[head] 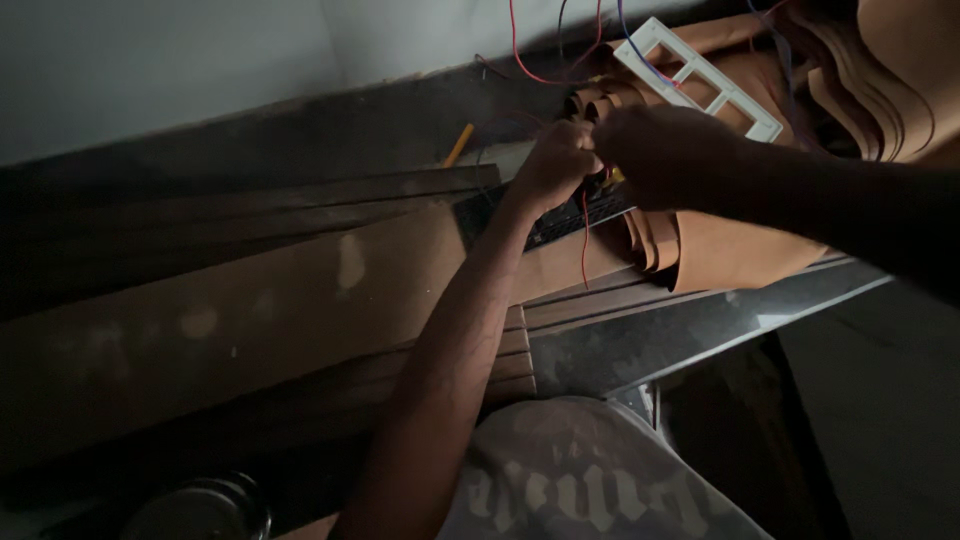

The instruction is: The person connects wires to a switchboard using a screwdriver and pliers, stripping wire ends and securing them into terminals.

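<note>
a pale wall stands behind long wooden planks stacked on the tabletop, with curled brown sheets to the right. a white slotted frame leans among them. the left hand and right hand meet above a dark ridged block, each grip pinched on thin red wire. a yellow pencil lies beside.
</note>
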